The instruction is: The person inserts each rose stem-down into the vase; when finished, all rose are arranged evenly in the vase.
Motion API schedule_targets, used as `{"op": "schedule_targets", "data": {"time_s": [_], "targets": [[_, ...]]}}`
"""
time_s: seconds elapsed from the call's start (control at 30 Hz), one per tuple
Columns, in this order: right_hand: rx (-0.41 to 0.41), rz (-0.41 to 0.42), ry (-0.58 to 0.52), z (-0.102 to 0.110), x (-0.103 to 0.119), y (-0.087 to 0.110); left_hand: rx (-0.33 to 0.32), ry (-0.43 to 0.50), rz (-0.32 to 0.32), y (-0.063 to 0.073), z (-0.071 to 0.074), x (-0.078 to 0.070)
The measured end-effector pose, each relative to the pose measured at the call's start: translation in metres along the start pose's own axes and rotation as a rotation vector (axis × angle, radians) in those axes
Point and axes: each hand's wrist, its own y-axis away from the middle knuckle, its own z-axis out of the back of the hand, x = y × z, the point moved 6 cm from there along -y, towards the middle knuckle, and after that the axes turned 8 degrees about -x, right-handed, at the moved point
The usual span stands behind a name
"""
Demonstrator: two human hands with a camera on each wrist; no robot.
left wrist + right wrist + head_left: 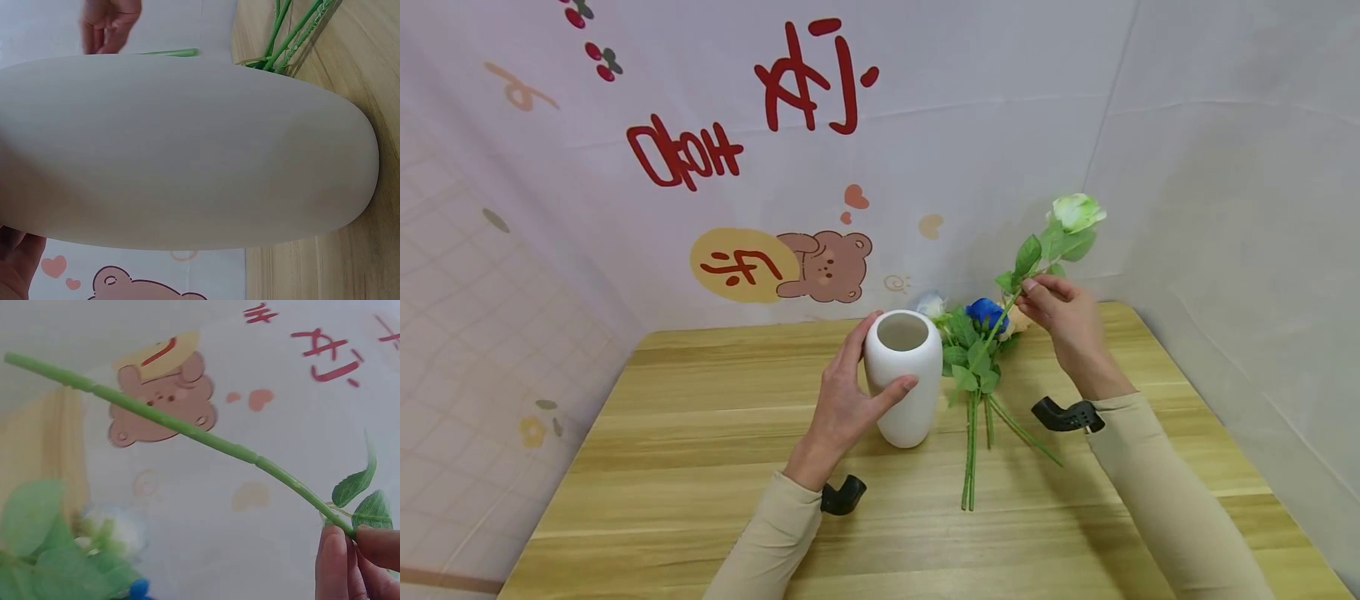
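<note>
A white vase (916,412) stands upright on the wooden table. My left hand (844,407) grips its left side, thumb across the front and fingers round the back. In the left wrist view the vase (187,150) fills most of the picture. To its right, my right hand (1070,327) pinches the stem of a white-green rose (1077,212) just below the leaves. The bloom tilts up and right, with the stem slanting down and left above the other flowers. The right wrist view shows the bare lower stem (175,425) in the air, its cut end free.
Right of the vase lie several flowers, among them a blue rose (987,313), a pale rose (932,306) and a peach one (1017,322). Their green stems (972,467) point towards the table's front. A printed white cloth (1000,150) hangs behind the table (685,433).
</note>
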Motion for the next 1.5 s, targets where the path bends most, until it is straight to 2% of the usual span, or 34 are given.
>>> {"op": "schedule_targets", "data": {"time_s": [0.33,0.8,1.2,1.5], "targets": [[-0.031,0.062,-0.237,-0.013,0.049,0.016,-0.002,-0.029,-0.015,0.002,0.001,0.0],[-0.05,0.171,-0.396,-0.031,0.101,0.031,-0.001,-0.022,-0.026,0.003,0.003,-0.001],[-0.04,0.193,-0.504,-0.058,0.114,0.028,0.001,-0.014,-0.027,0.002,0.002,-0.001],[-0.037,0.214,-0.482,-0.079,0.11,0.025,0.003,-0.012,-0.025,0.003,0.002,-0.002]]}}
